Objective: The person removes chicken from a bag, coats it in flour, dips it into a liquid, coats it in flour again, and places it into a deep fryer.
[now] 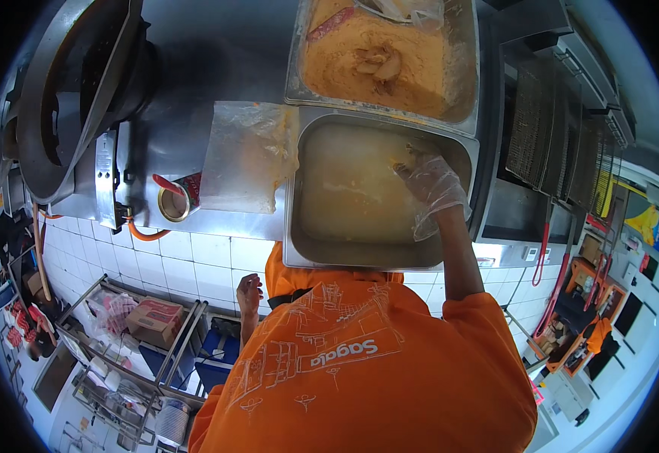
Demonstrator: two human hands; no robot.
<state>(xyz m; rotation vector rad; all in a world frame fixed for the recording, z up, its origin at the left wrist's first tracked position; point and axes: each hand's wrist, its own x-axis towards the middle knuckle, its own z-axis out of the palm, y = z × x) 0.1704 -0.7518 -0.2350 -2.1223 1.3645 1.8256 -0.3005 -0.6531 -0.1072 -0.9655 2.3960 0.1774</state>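
A rectangular steel pan [363,192] of cloudy liquid lies right before me. Over its right part is my right hand [428,184] in a clear plastic glove, its fingertips coated with batter-like bits at the liquid; whether it holds something cannot be told. Bare and away from the counter, my left hand [249,294] hangs beside my body with fingers partly curled, nothing seen in it. Beyond the first pan stands another steel pan [468,85] holding orange-tan breading flour [329,68], with coated pieces [380,62] heaped on it and a pink-handled tool [331,24] at the far side.
A stained clear plastic bag [244,158] lies left of the liquid pan, beside an open can [175,204] with a red utensil. A large wok [75,102] stands further left. Fryer baskets [536,124] with red handles are at the right. Shelving with a cardboard box [155,321] is behind me.
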